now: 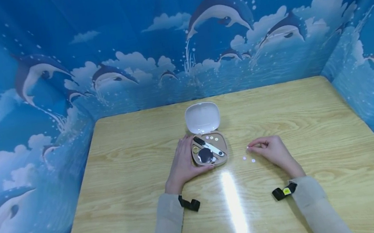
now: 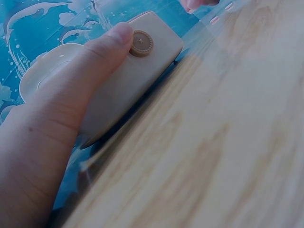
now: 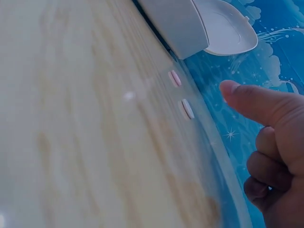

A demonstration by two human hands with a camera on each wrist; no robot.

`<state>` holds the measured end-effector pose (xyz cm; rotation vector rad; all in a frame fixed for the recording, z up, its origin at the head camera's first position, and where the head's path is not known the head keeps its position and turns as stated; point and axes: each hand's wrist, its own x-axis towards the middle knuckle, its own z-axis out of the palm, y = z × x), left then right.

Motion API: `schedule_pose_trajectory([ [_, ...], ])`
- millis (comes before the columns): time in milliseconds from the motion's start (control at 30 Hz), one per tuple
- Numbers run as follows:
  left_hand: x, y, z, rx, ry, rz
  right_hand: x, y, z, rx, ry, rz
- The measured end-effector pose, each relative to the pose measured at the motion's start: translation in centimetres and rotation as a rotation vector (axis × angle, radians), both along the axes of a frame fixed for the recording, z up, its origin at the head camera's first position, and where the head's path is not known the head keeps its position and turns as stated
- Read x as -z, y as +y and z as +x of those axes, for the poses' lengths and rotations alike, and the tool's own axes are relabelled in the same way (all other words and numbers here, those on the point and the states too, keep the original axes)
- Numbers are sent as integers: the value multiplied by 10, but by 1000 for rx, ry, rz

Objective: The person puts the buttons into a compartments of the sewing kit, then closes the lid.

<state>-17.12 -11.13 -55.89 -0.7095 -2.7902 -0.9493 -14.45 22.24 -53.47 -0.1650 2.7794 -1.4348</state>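
Observation:
A small tan case [image 1: 224, 158] stands on the table with its white lid [image 1: 203, 118] raised at the back. My left hand [image 1: 181, 165] grips it from the left side, fingers behind and thumb along the front by a round brown latch [image 2: 142, 43]. Inside lie a black-and-white tool [image 1: 209, 146], a black disc [image 1: 205, 155], a gold ring-like piece [image 1: 196, 149] and several small pale buttons [image 1: 211, 138]. To the right, my right hand [image 1: 273, 152] pinches a small white button [image 1: 247, 147] between thumb and forefinger. In the right wrist view the thumb hides that button.
Two small buttons, one pinkish [image 3: 175, 78] and one white [image 3: 188, 109], rest on the wooden table [image 1: 134, 152] between the case and my right hand. A blue dolphin-print curtain [image 1: 149, 57] surrounds the table's back and sides.

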Motion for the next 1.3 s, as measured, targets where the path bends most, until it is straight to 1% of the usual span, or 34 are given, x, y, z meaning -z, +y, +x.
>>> schedule_pose_trajectory([
  [133,0,0,1,-1,-4,-1,-4,-3,-4,11,14,12],
  [333,1,-1,1,-3,-12,4,-10,-12,-9,31,-1,-5],
  [667,1,-1,1,-1,-14,14,-16,-30,-20,24,-9,-38],
  [833,2,-1,1,-1,-9,15,-21,-38,-24,7,-12,-54],
  [1100,3,-1,-1,3,7,17,-24,-52,-29,-31,7,-70],
  [1300,2,-1,-1,1,1,13,-25,-62,-31,-44,-21,-73],
])
